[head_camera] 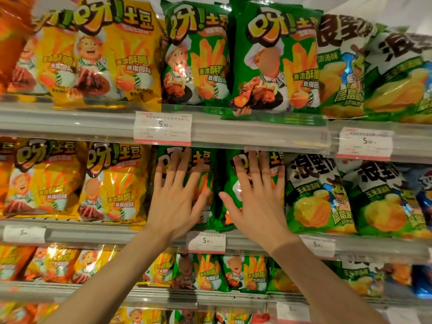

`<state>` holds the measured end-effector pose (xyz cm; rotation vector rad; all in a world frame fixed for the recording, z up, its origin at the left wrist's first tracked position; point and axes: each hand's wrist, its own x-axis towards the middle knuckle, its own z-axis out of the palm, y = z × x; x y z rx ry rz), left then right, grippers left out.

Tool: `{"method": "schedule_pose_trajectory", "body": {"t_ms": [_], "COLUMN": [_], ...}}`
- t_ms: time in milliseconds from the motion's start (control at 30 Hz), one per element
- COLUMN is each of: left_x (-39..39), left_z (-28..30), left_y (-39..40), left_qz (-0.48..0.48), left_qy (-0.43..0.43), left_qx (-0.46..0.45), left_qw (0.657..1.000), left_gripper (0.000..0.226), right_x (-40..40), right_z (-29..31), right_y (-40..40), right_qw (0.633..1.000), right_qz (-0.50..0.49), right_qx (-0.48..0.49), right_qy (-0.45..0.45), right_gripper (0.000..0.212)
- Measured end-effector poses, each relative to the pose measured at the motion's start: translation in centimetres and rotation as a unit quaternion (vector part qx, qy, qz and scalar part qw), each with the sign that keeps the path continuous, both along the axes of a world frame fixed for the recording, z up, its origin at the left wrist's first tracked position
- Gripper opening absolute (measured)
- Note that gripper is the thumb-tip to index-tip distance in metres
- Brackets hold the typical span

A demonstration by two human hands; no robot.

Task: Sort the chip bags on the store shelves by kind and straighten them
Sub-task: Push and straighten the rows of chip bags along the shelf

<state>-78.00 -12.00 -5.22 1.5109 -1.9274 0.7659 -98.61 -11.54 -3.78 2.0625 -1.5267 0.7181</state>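
Note:
Two green chip bags stand side by side on the middle shelf. My left hand (177, 197) lies flat with spread fingers on the left green bag (205, 169). My right hand (254, 195) lies flat the same way on the right green bag (230, 183). Both hands cover most of the bags' fronts. Yellow bags (114, 183) of the same brand stand to the left. Green-and-white bags (315, 195) of another kind stand to the right. On the top shelf, two green bags (275, 59) stand between yellow ones (119, 52) and green-and-white ones (346, 71).
Shelf rails carry price tags: one on the upper rail (163, 128), one on the middle rail (206, 242) under my hands. Lower shelves hold smaller yellow and green bags (245, 273). A blue bag (424, 195) shows at the far right.

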Motion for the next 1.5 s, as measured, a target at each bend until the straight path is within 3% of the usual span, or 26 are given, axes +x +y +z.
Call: {"method": "schedule_pose_trajectory", "body": {"t_ms": [433, 833, 967, 1100, 1167, 1267, 1500], "left_x": [-0.4, -0.4, -0.3, -1.1, -2.0, -3.4, -3.6], "left_z": [0.0, -0.2, 0.0, 0.9, 1.5, 2.3, 2.2], "left_y": [-1.5, -1.3, -1.0, 0.3, 0.8, 0.8, -1.2], "left_qz": [0.019, 0.017, 0.01, -0.043, -0.095, -0.154, -0.152], "left_qy": [-0.014, -0.012, -0.004, 0.025, 0.002, -0.074, -0.162], "left_qx": [0.004, 0.013, 0.027, 0.015, 0.017, 0.023, 0.066], "left_qw": [1.0, 1.0, 1.0, 0.999, 0.995, 0.985, 0.973], "left_gripper": [0.076, 0.069, 0.069, 0.06, 0.06, 0.071, 0.088], "right_x": [0.5, 0.7, 0.2, -2.3, -4.2, -7.0, -8.4], "right_z": [-0.1, -0.1, 0.1, 0.8, 1.4, 2.3, 2.2], "right_y": [-0.7, -0.5, -0.2, 0.7, 1.1, 1.5, 1.5], "right_qw": [0.999, 0.998, 0.999, 0.994, 0.99, 0.99, 0.975], "right_qz": [-0.04, -0.054, -0.015, 0.049, 0.064, 0.075, 0.078], "right_qx": [0.007, 0.019, 0.034, 0.04, 0.06, 0.102, 0.203], "right_qy": [0.004, 0.008, -0.006, -0.087, -0.113, -0.066, -0.033], "right_gripper": [0.074, 0.075, 0.075, 0.068, 0.069, 0.081, 0.099]}}
